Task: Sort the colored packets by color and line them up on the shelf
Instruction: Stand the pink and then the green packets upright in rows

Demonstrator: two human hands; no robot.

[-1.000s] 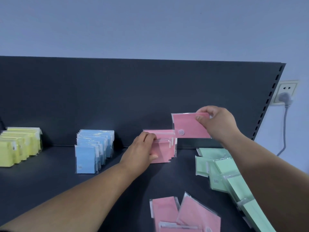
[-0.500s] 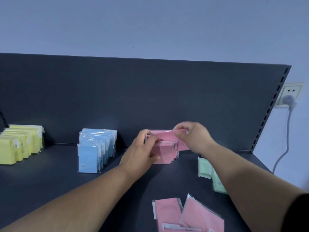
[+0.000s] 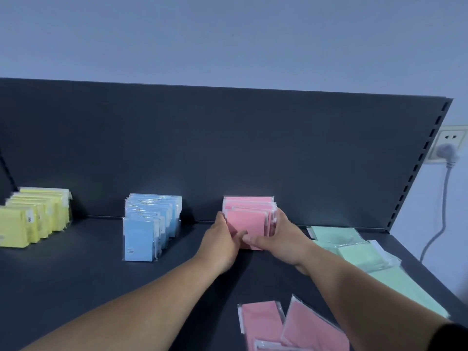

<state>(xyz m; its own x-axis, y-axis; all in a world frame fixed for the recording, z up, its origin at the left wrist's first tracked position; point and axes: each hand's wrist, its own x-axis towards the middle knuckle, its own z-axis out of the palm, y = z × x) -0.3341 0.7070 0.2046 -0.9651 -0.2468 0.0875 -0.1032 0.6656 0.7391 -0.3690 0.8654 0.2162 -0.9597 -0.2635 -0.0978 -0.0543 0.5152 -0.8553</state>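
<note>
Nearest the camera, short of both grips and a little to their right, loose pink packets (image 3: 291, 328) lie flat and overlapping on the dark shelf (image 3: 76, 287). Two bare forearms reach forward over the shelf.

The left grip (image 3: 222, 239) and the right grip (image 3: 281, 239) meet on the row of upright pink packets (image 3: 249, 219). The left grip's fingers lie along the row's left side, with the thumb curled onto the front packet. The right grip's fingers wrap the row's right side, and its thumb lies across the lower front. Both grips are closed round the row, which is squeezed between them. The two thumbs almost touch. The row stands on the shelf, and its rear packet is close against the back panel (image 3: 228, 148).

Just right of the right grip, green packets (image 3: 354, 249) lie flat in an untidy overlapping line. It runs from near the back panel toward the camera and passes behind the right forearm.

Left of the left grip, and apart from it, a row of blue packets (image 3: 149, 224) stands upright, front to back. Well beyond that, at the far left, stands a row of yellow packets (image 3: 33, 219).

Beyond the grips the back panel rises dark and plain, with a slotted upright at its right edge. Farther right, on the pale wall, a socket (image 3: 452, 138) holds a plug (image 3: 447, 152), whose cord (image 3: 442, 211) hangs down.
</note>
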